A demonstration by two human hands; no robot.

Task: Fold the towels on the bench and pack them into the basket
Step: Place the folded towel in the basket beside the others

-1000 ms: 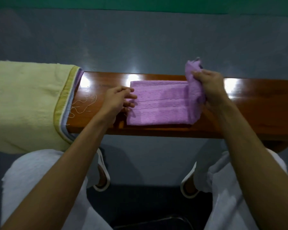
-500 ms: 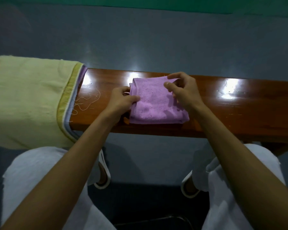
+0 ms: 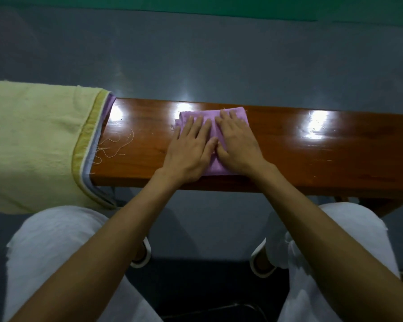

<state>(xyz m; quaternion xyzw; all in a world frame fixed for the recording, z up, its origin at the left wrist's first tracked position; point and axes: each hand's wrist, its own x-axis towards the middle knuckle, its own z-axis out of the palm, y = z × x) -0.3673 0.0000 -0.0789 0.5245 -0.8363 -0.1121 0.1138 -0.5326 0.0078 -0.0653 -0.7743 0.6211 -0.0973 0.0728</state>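
Purple towel on bench; left hand, right hand press it.

The folded towel is plain lilac. The big towel is pale yellow, edged with an olive band, then thin white and grey-blue stripes. The tabletop is glossy red-brown wood with white glare patches. The floor is grey-blue, and the trousers are white.

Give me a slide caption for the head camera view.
Left hand and right hand press a folded purple towel on the wooden bench; a yellow towel drapes its end.
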